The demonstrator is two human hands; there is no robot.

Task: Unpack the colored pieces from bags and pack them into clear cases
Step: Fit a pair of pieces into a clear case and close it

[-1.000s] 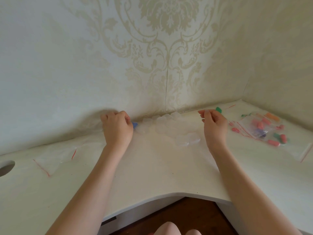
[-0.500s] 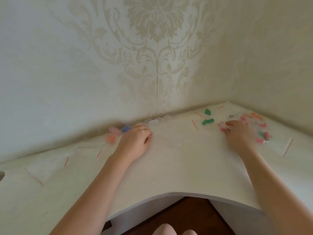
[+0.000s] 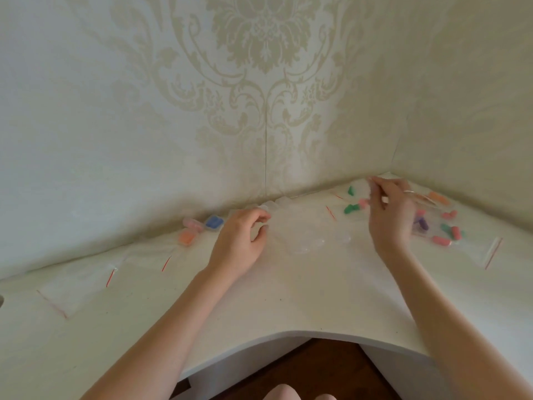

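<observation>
My left hand [image 3: 240, 241] lies on the white desk [image 3: 288, 298] with its fingers curled over a cluster of empty clear cases [image 3: 302, 241]; whether it grips one is hidden by their transparency. Left of it sit three filled cases: blue [image 3: 214, 221], pink [image 3: 191, 223] and orange [image 3: 187, 236]. My right hand [image 3: 389, 215] is raised at the back right and pinches a blurred clear bag [image 3: 425, 199]. Loose green pieces [image 3: 352, 208] and a pink piece [image 3: 363, 202] lie beside it. More bagged pink, green and purple pieces [image 3: 445, 229] lie further right.
Empty zip bags with red strips lie flat at the left [image 3: 78, 287] and centre left [image 3: 150, 255], another at the far right [image 3: 490, 252]. Patterned walls close the corner behind the desk. The desk's front edge curves inward above a brown floor [image 3: 317, 370].
My left hand shifted right from the filled cases to the clear ones. My right hand went right to the bags, then lifted with a bag. The view also shifted.
</observation>
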